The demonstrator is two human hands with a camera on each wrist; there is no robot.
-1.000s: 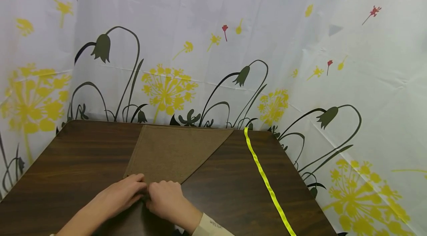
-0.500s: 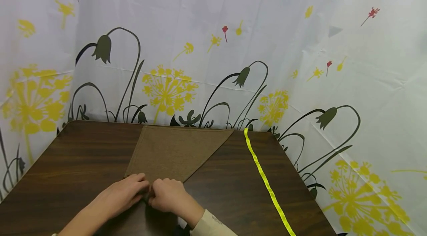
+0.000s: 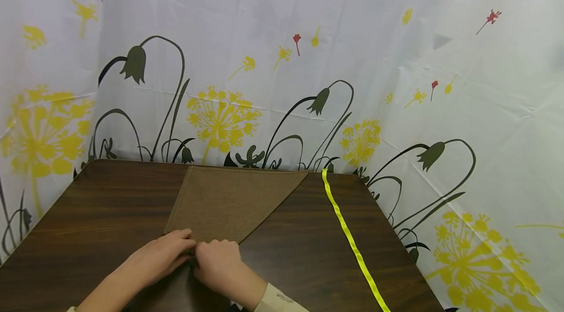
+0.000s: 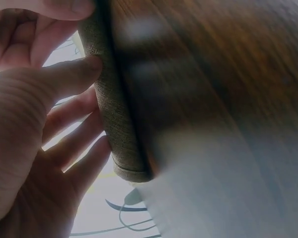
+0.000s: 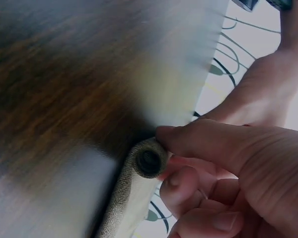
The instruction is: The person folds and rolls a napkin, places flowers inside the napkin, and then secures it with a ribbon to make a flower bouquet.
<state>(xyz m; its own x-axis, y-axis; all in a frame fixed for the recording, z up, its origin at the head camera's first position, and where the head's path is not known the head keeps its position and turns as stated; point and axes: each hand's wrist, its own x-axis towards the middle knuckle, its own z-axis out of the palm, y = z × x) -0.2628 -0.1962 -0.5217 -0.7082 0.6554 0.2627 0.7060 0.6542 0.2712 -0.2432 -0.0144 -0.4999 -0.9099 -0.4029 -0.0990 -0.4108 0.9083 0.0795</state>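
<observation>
A brown cloth (image 3: 233,199) with a stitched hem lies flat on the table, its right side slanting to a point at the far edge. Its near edge is rolled into a tight tube, mostly hidden by the hands in the head view. My left hand (image 3: 165,258) pinches the cloth roll (image 4: 116,119), thumb on top and fingers behind it. Close beside it, my right hand (image 3: 224,265) holds the roll near its end, thumb at the rim and other fingers curled. The roll's end (image 5: 149,159) shows a dark hollow in the right wrist view.
The dark wood-grain table (image 3: 291,258) stands against a white curtain (image 3: 273,18) printed with flowers. A yellow ribbon-like strip (image 3: 352,241) runs along the table's right side from the far edge toward the near one.
My right hand has shifted slightly away and back near the roll, ending about where it started. The left hand and the cloth look nearly unchanged.
</observation>
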